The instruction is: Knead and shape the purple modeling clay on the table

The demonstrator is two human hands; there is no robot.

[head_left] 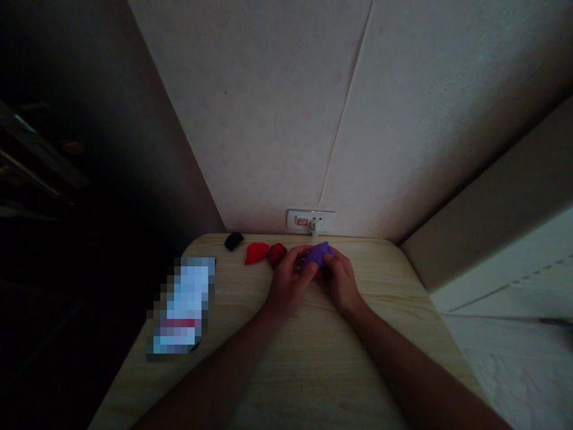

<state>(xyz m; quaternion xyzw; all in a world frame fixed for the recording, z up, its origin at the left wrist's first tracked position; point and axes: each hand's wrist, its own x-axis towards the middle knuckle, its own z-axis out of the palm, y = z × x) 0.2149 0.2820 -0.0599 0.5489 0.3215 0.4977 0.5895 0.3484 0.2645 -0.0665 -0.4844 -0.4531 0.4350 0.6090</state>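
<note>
A small purple bundle, soft-looking and perhaps folded cloth, is between my two hands above the far part of the wooden table. My left hand grips its left side with thumb and fingers. On its right side my right hand is closed, thumb pressed on the front. Just left of my left hand lies a dark red patterned bundle, partly hidden by the fingers. Beside it sit a bright red bundle and, farther left, a black one; their exact kind is unclear.
The pale wooden table has rounded far corners and meets a papered wall. A blurred-out device with a bright screen lies at the left edge. Low on the wall is a power socket with a plug. A pale cabinet stands right.
</note>
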